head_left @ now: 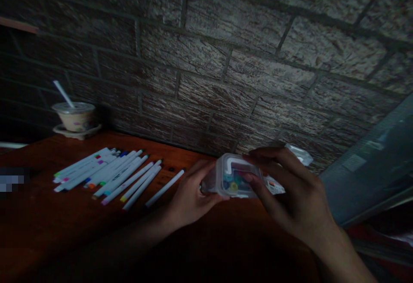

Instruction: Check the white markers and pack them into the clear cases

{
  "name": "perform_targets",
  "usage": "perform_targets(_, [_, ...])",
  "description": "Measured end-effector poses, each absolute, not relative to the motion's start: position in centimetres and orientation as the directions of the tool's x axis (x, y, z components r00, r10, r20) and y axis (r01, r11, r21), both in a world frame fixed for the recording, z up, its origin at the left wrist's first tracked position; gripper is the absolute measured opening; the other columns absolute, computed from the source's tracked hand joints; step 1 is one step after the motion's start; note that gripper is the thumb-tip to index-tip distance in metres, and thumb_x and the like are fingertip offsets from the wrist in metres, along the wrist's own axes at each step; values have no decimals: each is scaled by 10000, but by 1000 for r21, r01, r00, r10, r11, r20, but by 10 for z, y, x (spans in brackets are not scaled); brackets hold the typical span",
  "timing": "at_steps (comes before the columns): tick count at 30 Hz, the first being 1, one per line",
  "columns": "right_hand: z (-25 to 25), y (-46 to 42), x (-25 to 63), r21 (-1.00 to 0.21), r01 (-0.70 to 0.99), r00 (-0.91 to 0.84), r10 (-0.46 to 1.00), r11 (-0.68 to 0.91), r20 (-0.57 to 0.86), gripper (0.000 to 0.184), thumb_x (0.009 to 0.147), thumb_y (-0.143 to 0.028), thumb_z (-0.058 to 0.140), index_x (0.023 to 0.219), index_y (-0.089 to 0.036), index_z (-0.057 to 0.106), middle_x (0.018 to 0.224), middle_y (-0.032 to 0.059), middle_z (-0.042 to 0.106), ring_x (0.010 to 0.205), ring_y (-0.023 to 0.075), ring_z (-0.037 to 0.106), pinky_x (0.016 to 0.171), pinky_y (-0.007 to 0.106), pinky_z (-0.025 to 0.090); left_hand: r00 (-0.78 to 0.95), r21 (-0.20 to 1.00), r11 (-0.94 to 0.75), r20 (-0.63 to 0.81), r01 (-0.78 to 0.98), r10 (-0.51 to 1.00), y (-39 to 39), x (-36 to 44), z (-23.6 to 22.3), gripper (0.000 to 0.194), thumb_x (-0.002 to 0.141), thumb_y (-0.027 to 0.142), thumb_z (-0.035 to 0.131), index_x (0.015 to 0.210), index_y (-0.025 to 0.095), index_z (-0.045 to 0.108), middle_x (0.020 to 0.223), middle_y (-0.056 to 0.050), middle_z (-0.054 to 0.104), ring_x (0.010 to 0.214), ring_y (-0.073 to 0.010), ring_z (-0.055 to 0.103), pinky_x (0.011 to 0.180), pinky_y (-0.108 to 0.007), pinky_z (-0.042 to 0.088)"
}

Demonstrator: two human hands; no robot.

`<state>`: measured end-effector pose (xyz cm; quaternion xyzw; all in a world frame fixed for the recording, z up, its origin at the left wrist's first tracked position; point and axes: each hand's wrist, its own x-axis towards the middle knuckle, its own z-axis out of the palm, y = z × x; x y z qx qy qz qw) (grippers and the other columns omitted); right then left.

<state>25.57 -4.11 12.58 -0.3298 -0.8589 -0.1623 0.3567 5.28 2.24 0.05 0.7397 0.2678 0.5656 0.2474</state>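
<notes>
Raised a little above the wooden table, a clear plastic box (227, 180) shows several small coloured pieces inside, among them yellow, teal and blue ones. My left hand (192, 192) grips its left side, thumb and fingers wrapped round it. At the right side, my right hand (292, 188) has its thumb and fingers on the box's lid and edge. Whether the lid is fastened I cannot tell. To the left of my left hand lie several white markers (119, 173) with coloured ends, side by side. One marker (165, 188) rests apart, nearest my left hand.
A lidded cup (75, 117) with a straw stands on a saucer at the table's back left corner. Behind the wooden table (64, 223) rises a brick wall (200, 68). Clear plastic packaging (300, 155) shows behind my right hand. A grey panel (364, 162) stands at right.
</notes>
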Motion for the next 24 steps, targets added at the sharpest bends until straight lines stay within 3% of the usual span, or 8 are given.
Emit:
perform_targets(2, [125,-37,258,-80,708,-430,518,702,740,324,950,-222,710,1273,-214,696,1170,130,705,1066,296,688,882,440,588,237,717,-695,666,61,707,20,53,6,580,766,248,884,1298,262,654,1271,-81,700,1166,-283,654,983,-429,552])
perform_targets(4, [122,-31,260,-298,662,-318,618,688,719,479,963,-342,711,1417,-240,598,1266,134,694,1103,299,695,892,443,603,259,790,-613,598,-28,758,17,54,13,552,769,303,892,1270,259,665,1228,-75,738,1112,-279,695,950,-425,574])
perform_targets(6, [117,-21,262,-543,489,-282,713,683,642,582,982,-443,678,1513,-291,494,1339,119,686,1144,287,700,892,433,621,295,855,-500,517,-135,804,16,54,21,481,802,303,861,1238,248,667,1154,-68,776,1039,-267,735,890,-409,603])
perform_targets(9, [111,-5,260,-733,292,-234,789,615,568,695,884,-481,790,1498,-319,507,1299,87,704,1078,254,727,893,419,634,372,901,-383,433,-204,821,18,51,42,450,825,321,831,1234,224,670,1148,-77,787,1007,-259,751,844,-393,621])
perform_targets(11, [113,5,256,-808,211,-143,835,551,532,694,827,-449,845,1443,-315,556,1269,70,712,1003,232,744,822,382,654,376,903,-399,428,-158,822,22,48,61,401,826,354,820,1172,185,707,1115,-85,794,982,-256,750,843,-392,616])
perform_targets(15, [136,23,251,-912,51,-100,911,406,400,468,806,-434,845,1208,-256,685,989,25,776,782,203,760,648,326,658,383,925,-375,367,-56,848,33,47,102,383,846,501,764,982,143,769,908,-88,801,797,-237,753,703,-352,614])
perform_targets(18, [160,31,254,-935,-11,-109,929,354,353,309,821,-401,831,1048,-228,714,926,23,780,678,177,743,640,331,657,417,967,-245,250,-68,874,43,51,128,531,874,656,670,978,146,780,861,-116,799,732,-260,758,589,-352,608])
perform_targets(24, [196,34,265,-954,-8,-70,951,301,300,176,896,-366,762,915,-197,714,849,54,758,630,173,705,612,312,653,467,968,-233,252,-99,848,56,63,166,593,830,722,685,1004,165,786,892,-118,802,705,-262,756,593,-365,614])
